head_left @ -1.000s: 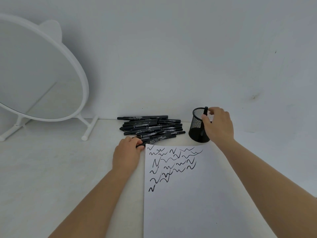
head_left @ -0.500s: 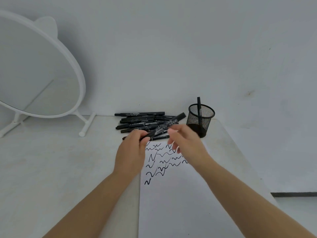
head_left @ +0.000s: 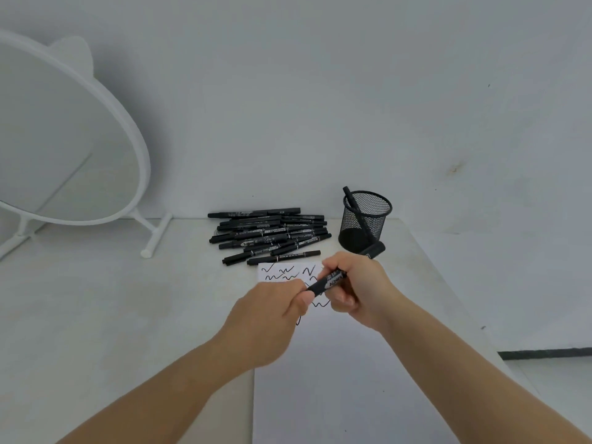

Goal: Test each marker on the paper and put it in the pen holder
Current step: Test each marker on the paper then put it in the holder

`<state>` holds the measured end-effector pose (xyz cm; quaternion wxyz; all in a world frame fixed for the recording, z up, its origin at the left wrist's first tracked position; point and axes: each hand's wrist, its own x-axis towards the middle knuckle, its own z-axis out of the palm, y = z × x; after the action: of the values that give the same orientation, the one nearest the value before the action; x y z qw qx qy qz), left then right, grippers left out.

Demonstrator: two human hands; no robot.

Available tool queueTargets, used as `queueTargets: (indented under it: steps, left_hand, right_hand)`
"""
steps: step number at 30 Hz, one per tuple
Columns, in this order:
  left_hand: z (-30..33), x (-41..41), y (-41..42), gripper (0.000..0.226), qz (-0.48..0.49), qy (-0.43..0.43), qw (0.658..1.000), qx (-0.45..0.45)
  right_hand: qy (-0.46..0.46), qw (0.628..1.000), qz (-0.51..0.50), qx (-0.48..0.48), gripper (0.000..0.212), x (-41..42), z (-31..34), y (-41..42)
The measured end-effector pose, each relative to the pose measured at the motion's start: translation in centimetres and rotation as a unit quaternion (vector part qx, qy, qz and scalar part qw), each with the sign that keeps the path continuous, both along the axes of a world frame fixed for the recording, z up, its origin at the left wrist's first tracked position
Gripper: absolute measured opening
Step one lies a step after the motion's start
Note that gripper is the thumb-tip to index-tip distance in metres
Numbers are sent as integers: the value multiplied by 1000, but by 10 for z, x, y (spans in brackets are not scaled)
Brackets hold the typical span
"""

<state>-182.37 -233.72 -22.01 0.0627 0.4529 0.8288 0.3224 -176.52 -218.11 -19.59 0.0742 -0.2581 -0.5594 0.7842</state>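
Note:
A black marker [head_left: 333,279] is held slantwise above the white paper [head_left: 336,379]. My left hand [head_left: 272,315] pinches its lower end, and my right hand [head_left: 355,286] grips its barrel, with the far end sticking out past my knuckles. Black test squiggles [head_left: 282,272] show on the paper's top, partly hidden by my hands. A pile of several black markers [head_left: 272,233] lies behind the paper. To its right stands the black mesh pen holder [head_left: 366,221] with one marker [head_left: 352,200] leaning inside it.
A round white mirror [head_left: 64,139] on a stand sits at the back left of the white table [head_left: 112,299]. The table's right edge runs just past the holder, with floor beyond. A grey wall closes the back.
My right hand left the holder after setting a marker in it and came to the marker that my left hand lifted from the pile. Both hands now hold it lower, over the paper.

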Motion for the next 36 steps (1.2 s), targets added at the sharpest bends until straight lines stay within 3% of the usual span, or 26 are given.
queueTargets:
  steps: [3,5,8,10,14,17,21,26,36]
  left_hand:
    - [-5,-21,-20,38,30,-225,973,49]
    - [-11,-39,-30,41,109,-274,951,96]
    - [-17,-46,-19,38,139,-181,964,135]
    - [-19,-38,-6,36,121,-133,975,134]
    - [-34,-30,-1,32,96,-117,984,95]
    - [-41,-29,-3,30,92,-95,990,53]
    - [-44,-30,-4,28,95,-100,989,62]
    - [-47,-32,-4,28,91,-110,988,61]
    - [-49,-35,-4,26,84,-125,987,65]
  right_hand:
    - [65,982,-158,-74,39,9,14,55]
    - [53,974,-219,-6,32,16,17,78]
    - [-34,974,-110,193,23,7,-2,54]
    - [-41,963,-44,262,16,2,-14,30]
    - [-7,967,-68,247,17,3,-38,12]
    - [-2,953,-88,291,25,6,-57,4]
    - [3,940,-93,327,28,9,-66,7]
    - [34,932,-26,360,31,9,-68,1]
    - [22,910,-108,399,29,15,-65,10]
